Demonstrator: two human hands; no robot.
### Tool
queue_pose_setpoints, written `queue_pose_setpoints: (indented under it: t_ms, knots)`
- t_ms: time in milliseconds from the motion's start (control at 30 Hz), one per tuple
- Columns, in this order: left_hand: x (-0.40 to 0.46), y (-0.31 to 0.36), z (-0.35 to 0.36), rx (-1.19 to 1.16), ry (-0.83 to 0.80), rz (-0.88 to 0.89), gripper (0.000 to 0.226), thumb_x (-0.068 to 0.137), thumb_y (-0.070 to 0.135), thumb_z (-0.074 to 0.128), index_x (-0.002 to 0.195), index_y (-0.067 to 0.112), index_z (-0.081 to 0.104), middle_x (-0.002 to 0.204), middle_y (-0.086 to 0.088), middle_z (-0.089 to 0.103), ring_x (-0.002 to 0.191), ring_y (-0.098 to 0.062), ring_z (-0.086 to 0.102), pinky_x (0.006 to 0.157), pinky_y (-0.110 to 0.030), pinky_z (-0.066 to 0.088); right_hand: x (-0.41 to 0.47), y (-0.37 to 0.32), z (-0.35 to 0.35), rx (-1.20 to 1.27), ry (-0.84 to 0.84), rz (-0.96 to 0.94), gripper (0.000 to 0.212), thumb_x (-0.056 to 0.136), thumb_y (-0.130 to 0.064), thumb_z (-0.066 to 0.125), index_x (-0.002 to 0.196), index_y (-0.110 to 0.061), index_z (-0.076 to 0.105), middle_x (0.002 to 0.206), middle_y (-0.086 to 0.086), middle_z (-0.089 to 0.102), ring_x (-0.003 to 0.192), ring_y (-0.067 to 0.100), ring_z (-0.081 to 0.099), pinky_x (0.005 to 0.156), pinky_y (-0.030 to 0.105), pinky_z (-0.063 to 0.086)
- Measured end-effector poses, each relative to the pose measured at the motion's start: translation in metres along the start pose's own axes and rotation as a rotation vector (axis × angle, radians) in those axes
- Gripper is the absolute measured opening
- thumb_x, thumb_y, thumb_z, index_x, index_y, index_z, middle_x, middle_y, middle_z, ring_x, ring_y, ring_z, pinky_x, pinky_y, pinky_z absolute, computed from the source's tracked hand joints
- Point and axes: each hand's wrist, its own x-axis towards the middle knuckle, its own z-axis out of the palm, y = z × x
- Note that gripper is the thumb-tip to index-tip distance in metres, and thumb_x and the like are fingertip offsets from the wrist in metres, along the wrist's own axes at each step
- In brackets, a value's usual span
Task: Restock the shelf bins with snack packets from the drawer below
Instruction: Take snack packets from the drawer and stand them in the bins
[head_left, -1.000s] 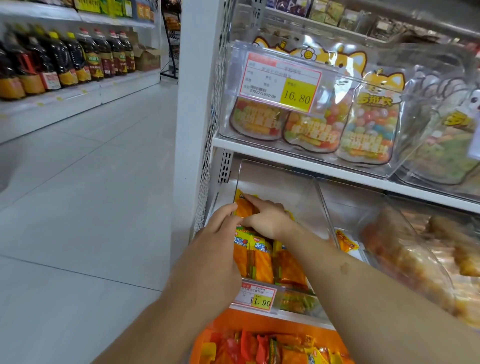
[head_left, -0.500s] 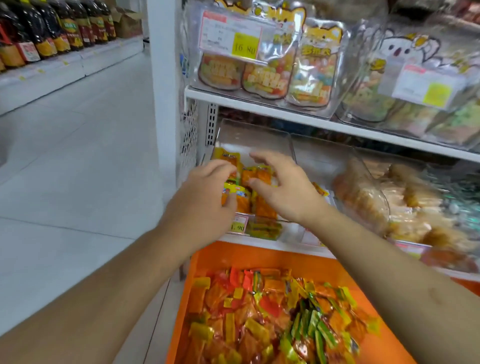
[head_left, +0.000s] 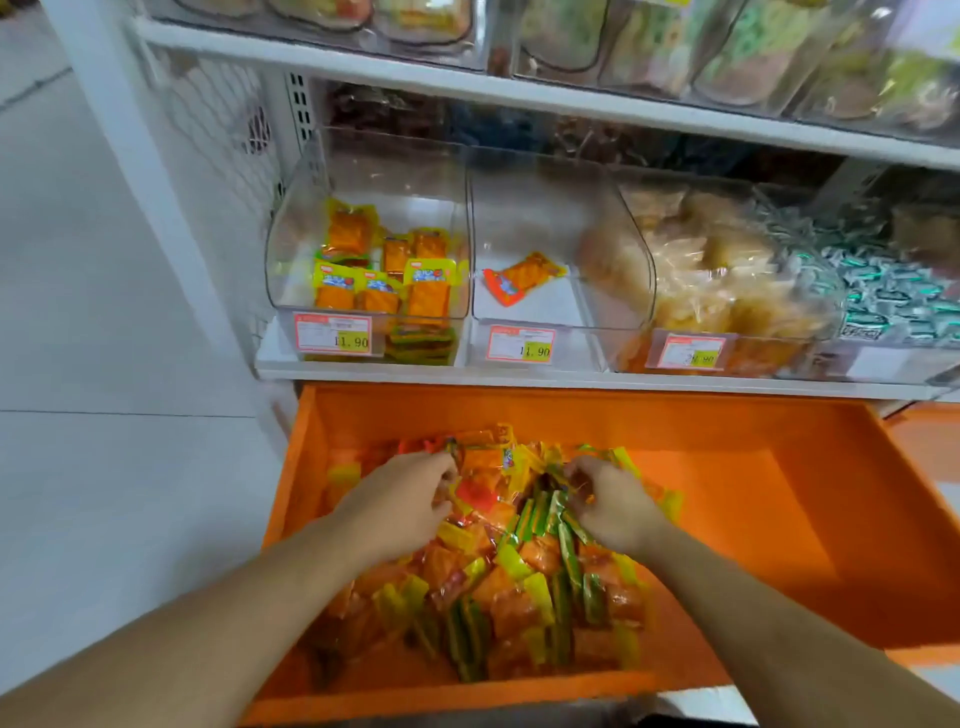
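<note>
An open orange drawer below the shelf holds a heap of snack packets in orange, yellow, green and red wrappers. My left hand reaches into the heap's far left side, fingers curled among the packets. My right hand digs in at the far right, fingers curled down into them. Whether either hand grips a packet is hidden. Above, the left clear shelf bin holds several yellow-orange packets. The middle bin holds one orange-red packet.
To the right, a third clear bin is full of pale wrapped snacks, then green-and-silver packets. Price tags hang on the bin fronts. An upper shelf carries bagged sweets. Grey tiled floor lies to the left.
Both hands have left the left shelf bin and dropped into the drawer's packet heap. The view has tilted down, showing the whole drawer.
</note>
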Motion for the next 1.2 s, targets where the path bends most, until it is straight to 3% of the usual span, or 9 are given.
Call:
queue_pose_setpoints:
  t_ms: [133,367,500,633,767,900,1067,1133,1200]
  knots:
    - [0.02,-0.026,0.063,0.007,-0.158,-0.117,0.026,0.093,0.029,0.068,0.117,0.029,0.062,0.115,0.005,0.068,0.104,-0.017,0.066,0.088,-0.039,0.058,0.014,0.057,0.025,-0.106,-0.079,0.031,0.038,0.096,-0.031,0.069,0.133,-0.024,0.064,0.139,0.005,0.062,0.13,0.029,0.057,0.101,0.031,0.045]
    - [0.051,-0.059,0.132,0.014,-0.254,-0.239,0.051,0.094,0.022,0.067,0.142,0.022,0.051,0.141,-0.006,0.06,0.13,-0.026,0.057,0.105,-0.034,0.047,0.061,0.101,0.074,-0.241,-0.18,0.034,0.07,0.085,-0.025,0.066,0.151,-0.035,0.047,0.154,0.004,0.047,0.141,0.038,0.042,0.119,0.049,0.033]
    - [0.057,-0.069,0.154,-0.052,-0.242,-0.325,0.071,0.09,0.023,0.072,0.152,0.023,0.037,0.154,-0.009,0.042,0.141,-0.03,0.046,0.113,-0.04,0.043,0.074,0.099,0.089,-0.235,-0.117,0.021,0.059,0.079,-0.02,0.074,0.135,-0.033,0.061,0.138,0.004,0.054,0.128,0.035,0.047,0.11,0.043,0.04]
    - [0.062,-0.073,0.162,-0.121,-0.19,-0.33,0.051,0.085,0.022,0.08,0.128,0.023,0.051,0.116,-0.002,0.063,0.11,-0.025,0.064,0.092,-0.038,0.052,0.081,0.093,0.091,-0.185,-0.052,0.006,0.031,0.074,-0.009,0.074,0.094,-0.03,0.066,0.105,0.003,0.063,0.11,0.031,0.055,0.094,0.037,0.046]
    - [0.061,-0.074,0.159,-0.144,-0.155,-0.331,0.023,0.086,0.025,0.082,0.104,0.021,0.068,0.101,0.002,0.067,0.1,-0.02,0.065,0.077,-0.029,0.044,0.076,0.083,0.079,-0.121,-0.029,0.055,0.031,0.076,-0.005,0.073,0.075,-0.032,0.057,0.09,0.002,0.066,0.095,0.027,0.062,0.081,0.037,0.053]
    - [0.058,-0.078,0.146,-0.3,-0.073,-0.388,0.022,0.085,0.026,0.082,0.078,0.027,0.062,0.085,0.005,0.065,0.085,-0.02,0.064,0.07,-0.034,0.048,0.067,0.076,0.064,-0.028,0.056,0.121,0.027,0.082,0.002,0.065,0.072,-0.023,0.062,0.08,-0.007,0.068,0.081,0.018,0.064,0.073,0.036,0.054]
    - [0.06,-0.062,0.102,-0.519,-0.004,-0.423,0.009,0.099,0.026,0.067,0.098,0.02,0.061,0.088,0.0,0.063,0.069,-0.014,0.056,0.059,-0.029,0.037,0.06,0.045,0.026,0.114,0.033,0.157,0.015,0.098,-0.007,0.059,0.088,-0.019,0.059,0.075,-0.004,0.067,0.063,0.016,0.06,0.055,0.028,0.04]
    - [0.059,-0.049,0.078,-0.566,0.025,-0.383,0.008,0.101,0.024,0.066,0.097,0.018,0.061,0.079,-0.002,0.067,0.058,-0.019,0.057,0.053,-0.03,0.039,0.058,0.025,0.005,0.207,0.053,0.138,0.018,0.098,-0.009,0.063,0.085,-0.02,0.057,0.07,-0.005,0.066,0.06,0.015,0.06,0.057,0.029,0.046]
    - [0.057,-0.033,0.053,-0.607,0.057,-0.346,0.008,0.1,0.024,0.066,0.098,0.017,0.063,0.084,-0.008,0.074,0.068,-0.03,0.067,0.062,-0.038,0.051,0.053,0.001,-0.019,0.311,0.055,0.115,0.019,0.097,-0.011,0.067,0.083,-0.019,0.057,0.065,-0.003,0.065,0.054,0.016,0.061,0.057,0.039,0.056]
